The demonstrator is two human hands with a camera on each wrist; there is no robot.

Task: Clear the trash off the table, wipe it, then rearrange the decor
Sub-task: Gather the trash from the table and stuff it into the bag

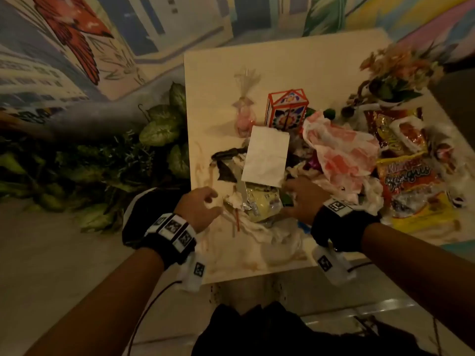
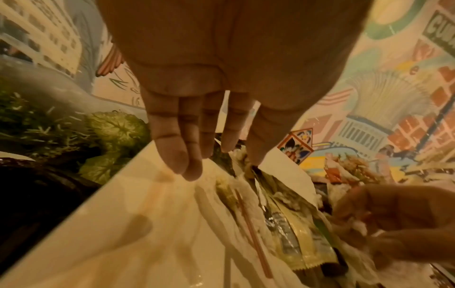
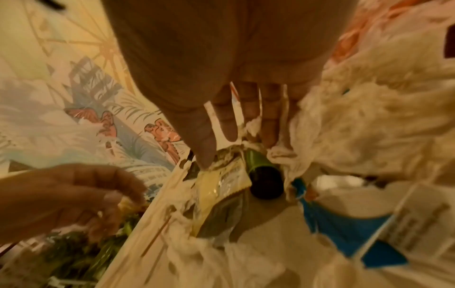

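A heap of trash covers the near right of the cream table: a yellow wrapper, crumpled tissues, a white paper bag, a pink-and-white plastic bag and red snack bags. My left hand hovers just left of the wrapper, its fingers relaxed and holding nothing. My right hand lies spread on the heap; its fingers dip into tissue and the thumb touches the yellow wrapper. Decor stands behind: an orange patterned box, a pink wrapped favour and flowers.
A dark green bottle and a blue-and-white carton lie under the tissues. A thin red stick lies by brownish stains on the table's left side. Leafy plants crowd the table's left edge. A painted mural wall stands behind.
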